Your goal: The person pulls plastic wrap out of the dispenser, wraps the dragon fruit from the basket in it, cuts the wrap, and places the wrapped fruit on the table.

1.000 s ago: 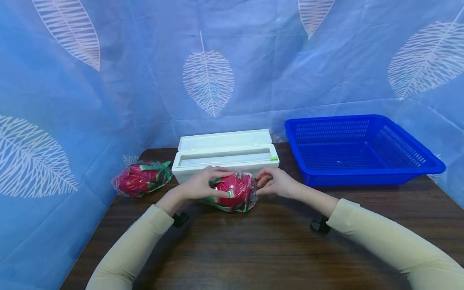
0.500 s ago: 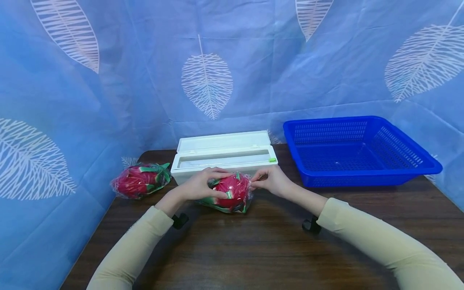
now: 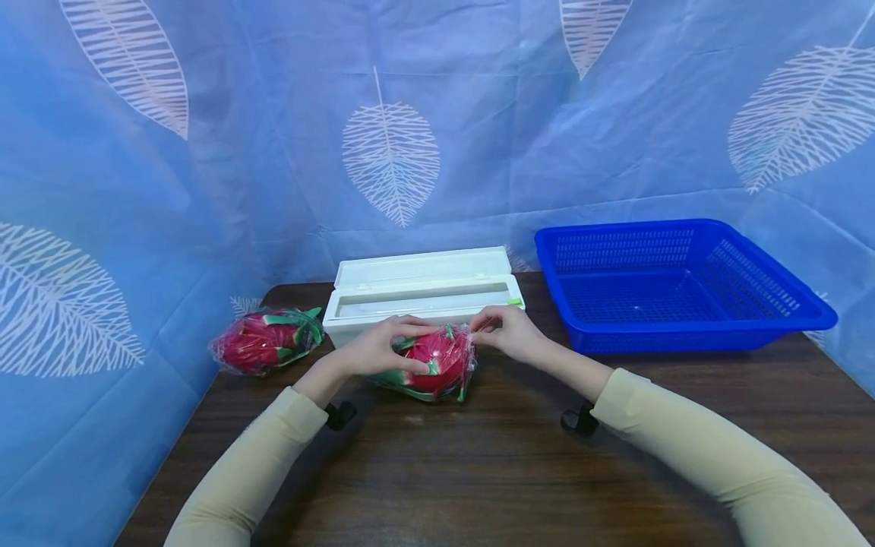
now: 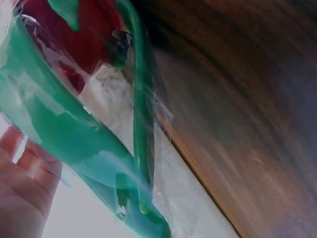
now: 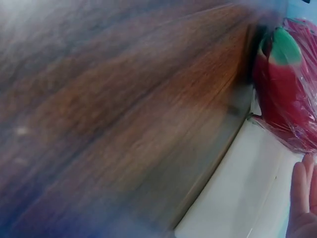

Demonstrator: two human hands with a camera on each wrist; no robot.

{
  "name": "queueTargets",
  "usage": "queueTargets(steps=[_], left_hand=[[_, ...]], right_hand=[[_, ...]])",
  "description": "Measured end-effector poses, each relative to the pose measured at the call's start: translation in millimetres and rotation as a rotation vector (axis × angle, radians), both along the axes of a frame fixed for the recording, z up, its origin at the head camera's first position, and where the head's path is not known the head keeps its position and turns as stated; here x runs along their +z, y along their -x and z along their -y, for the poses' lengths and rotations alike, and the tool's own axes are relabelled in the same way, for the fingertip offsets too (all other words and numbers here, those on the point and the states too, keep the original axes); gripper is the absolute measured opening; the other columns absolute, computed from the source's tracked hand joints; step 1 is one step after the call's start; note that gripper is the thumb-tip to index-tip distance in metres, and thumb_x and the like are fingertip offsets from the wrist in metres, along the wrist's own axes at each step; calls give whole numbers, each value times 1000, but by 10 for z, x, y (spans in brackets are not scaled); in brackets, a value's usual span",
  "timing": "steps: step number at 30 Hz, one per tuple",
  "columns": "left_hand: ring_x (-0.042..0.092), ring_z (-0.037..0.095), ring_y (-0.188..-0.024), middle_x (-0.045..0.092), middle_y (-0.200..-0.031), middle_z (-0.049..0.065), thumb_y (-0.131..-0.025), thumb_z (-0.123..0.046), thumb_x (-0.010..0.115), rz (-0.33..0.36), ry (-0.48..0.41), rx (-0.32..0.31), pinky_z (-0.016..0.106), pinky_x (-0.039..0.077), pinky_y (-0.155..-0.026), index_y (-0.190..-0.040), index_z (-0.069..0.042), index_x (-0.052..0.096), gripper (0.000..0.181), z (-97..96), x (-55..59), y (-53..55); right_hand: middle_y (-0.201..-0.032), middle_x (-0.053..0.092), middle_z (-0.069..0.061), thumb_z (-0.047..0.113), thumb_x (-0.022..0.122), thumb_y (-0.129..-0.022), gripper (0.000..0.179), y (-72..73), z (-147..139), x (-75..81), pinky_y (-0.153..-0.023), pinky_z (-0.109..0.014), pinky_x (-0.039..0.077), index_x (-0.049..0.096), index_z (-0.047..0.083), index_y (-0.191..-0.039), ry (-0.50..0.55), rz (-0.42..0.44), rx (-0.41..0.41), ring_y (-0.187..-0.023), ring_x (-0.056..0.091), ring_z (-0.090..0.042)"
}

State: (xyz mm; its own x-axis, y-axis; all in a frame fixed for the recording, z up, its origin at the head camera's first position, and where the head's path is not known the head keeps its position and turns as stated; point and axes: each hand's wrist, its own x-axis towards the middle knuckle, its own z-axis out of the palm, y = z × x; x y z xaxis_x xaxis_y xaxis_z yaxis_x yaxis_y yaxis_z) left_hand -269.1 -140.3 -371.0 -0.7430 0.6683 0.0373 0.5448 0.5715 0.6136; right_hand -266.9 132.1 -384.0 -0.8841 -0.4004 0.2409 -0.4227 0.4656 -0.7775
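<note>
A red dragon fruit (image 3: 444,363) with green scales, wrapped in clear cling film (image 5: 298,141), lies on the table in front of the white box. My left hand (image 3: 379,348) grips it from the left, thumb on the near side and fingers over the top. At its right end my right hand (image 3: 509,333) pinches the film between thumb and fingertips. The left wrist view shows long green scales (image 4: 74,124) under the film, the left fingers beneath them. Part of the right hand (image 5: 304,198) shows below the fruit in the right wrist view.
Behind the fruit stands a white cling film box (image 3: 339,327), its lid (image 3: 424,266) raised and a pale roll (image 3: 424,301) inside. A second wrapped dragon fruit (image 3: 263,343) lies at the left table edge. At the back right is a blue perforated basket (image 3: 690,334).
My right hand has moved left and slightly up to the fruit's right end, its fingers closing on the film. The left hand keeps its grip; the fruit stays in nearly the same place.
</note>
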Motion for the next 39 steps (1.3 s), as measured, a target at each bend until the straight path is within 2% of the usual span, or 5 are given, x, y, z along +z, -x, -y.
queueTargets(steps=[8,16,23,32,39], left_hand=[[42,22,-125,47,-140,2,-78,-35,82,16,-30,-24,37,50,-88,-140,-27,54,69,-3,9,20],[44,22,-122,49,-139,2,-80,-38,79,-7,-29,-43,35,50,-88,-141,-26,54,66,-12,-2,49],[46,20,-121,52,-136,1,-79,-40,80,-3,4,-29,33,51,-85,-139,-28,55,66,-35,16,61],[46,20,-122,52,-137,0,-79,-43,79,12,8,-7,32,51,-85,-138,-31,56,65,-51,0,41],[49,19,-120,53,-137,0,-80,-43,78,0,19,-15,31,51,-84,-138,-29,56,63,-81,15,62]], right_hand=[[-87,72,-4,13,77,-84,12,79,-7,66,-77,-32,48,79,4,-92,-27,77,-35,-87,62,-20],[-88,71,-7,12,77,-84,17,71,17,74,-83,-36,53,74,0,-96,108,318,-99,-88,63,-24],[-92,73,-8,11,74,-87,14,56,-13,49,-75,-30,50,77,3,-98,-58,79,-25,-90,63,-22],[-91,70,-5,14,77,-84,17,2,-50,11,-68,-32,50,78,5,-99,-22,32,40,-86,58,-20],[-81,68,-2,9,78,-83,8,65,-18,-29,-61,-27,47,78,2,-87,-13,-35,9,-74,57,-15]])
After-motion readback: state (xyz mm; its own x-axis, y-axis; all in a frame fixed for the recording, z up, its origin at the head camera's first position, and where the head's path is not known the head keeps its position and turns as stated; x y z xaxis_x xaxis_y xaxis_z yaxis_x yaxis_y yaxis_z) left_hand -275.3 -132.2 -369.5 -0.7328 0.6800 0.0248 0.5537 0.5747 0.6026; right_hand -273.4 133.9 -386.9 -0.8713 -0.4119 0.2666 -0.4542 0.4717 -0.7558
